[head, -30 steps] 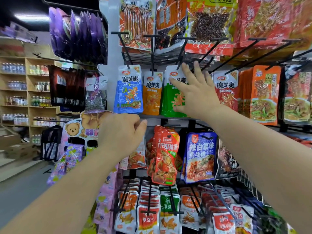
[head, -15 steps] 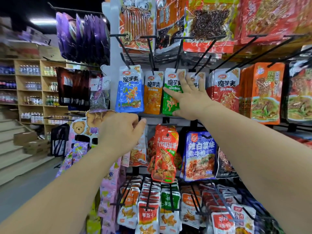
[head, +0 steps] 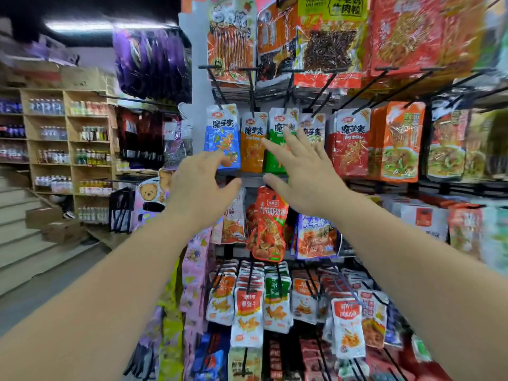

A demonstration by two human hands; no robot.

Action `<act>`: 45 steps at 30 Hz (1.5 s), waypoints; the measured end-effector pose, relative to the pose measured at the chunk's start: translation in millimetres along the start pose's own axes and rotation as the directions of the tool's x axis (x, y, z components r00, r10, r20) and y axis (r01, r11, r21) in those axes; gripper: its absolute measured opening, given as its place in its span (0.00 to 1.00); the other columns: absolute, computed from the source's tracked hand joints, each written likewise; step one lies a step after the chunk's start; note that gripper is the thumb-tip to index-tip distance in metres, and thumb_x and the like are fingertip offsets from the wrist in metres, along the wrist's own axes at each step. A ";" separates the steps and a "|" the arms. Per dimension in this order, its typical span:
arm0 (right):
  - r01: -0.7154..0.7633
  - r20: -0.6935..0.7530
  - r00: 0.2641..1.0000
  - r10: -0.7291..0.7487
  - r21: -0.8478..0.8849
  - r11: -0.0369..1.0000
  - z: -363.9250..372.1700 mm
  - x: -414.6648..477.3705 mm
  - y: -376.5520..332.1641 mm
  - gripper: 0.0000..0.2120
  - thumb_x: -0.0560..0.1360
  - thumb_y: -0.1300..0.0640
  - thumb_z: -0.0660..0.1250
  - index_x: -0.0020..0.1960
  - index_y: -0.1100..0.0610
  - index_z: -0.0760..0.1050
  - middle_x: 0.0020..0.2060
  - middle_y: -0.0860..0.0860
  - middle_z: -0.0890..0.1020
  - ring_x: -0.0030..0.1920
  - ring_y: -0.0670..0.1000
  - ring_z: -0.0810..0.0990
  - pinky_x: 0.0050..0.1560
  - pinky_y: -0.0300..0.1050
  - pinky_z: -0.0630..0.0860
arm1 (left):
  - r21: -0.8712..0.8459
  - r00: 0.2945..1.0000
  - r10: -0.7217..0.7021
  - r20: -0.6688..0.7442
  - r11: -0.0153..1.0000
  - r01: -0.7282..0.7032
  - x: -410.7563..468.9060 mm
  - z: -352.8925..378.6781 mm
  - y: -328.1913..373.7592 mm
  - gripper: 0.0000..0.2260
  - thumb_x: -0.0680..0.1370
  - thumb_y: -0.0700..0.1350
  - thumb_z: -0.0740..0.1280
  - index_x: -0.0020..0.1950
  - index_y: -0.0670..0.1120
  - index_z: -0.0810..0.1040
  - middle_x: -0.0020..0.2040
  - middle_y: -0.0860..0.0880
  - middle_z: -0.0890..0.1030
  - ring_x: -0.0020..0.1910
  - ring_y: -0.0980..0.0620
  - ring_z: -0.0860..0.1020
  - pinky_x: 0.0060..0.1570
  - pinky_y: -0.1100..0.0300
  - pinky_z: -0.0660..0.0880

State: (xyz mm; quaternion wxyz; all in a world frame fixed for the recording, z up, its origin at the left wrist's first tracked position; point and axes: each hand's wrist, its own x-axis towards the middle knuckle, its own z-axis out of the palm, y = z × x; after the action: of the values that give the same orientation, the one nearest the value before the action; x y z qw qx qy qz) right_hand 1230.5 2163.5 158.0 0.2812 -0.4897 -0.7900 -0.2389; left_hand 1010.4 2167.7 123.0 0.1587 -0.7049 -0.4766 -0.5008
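Note:
Both my arms reach toward a rack of hanging snack packets. My right hand has its fingers spread in front of the green packet and the dark packet; whether it touches them I cannot tell. My left hand is raised with loosely bent fingers, just below the blue packet and holds nothing. An orange packet hangs between the blue and green ones. A red packet hangs on the row below, under my right hand.
Black metal hooks jut out toward me above the packet row. More packets fill the rows above and below. Purple bags hang at the left. Wooden shelves with bottles, cardboard boxes and steps lie further left.
My right hand has come down and back from the top of the packets, fingers still spread. My left hand has risen and loosened from a curled pose. The view has shifted right.

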 end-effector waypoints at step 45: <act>-0.229 0.938 -0.132 -0.319 0.285 0.931 725.2 -736.2 -253.7 0.34 0.82 0.40 0.64 0.83 0.44 0.55 0.83 0.55 0.54 0.79 0.59 0.62 0.77 0.51 0.64 | 0.797 -0.370 -0.771 0.519 0.279 0.537 -966.3 234.9 -221.5 0.28 0.80 0.59 0.66 0.78 0.56 0.63 0.72 0.48 0.69 0.70 0.44 0.70 0.68 0.48 0.74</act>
State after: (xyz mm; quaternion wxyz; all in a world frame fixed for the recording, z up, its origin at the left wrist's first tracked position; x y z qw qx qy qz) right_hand 1114.4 2063.1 -894.9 -0.3348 -0.4101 -0.7724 0.3510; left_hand 914.1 1946.4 -866.8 -0.4130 -0.3806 -0.8230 0.0854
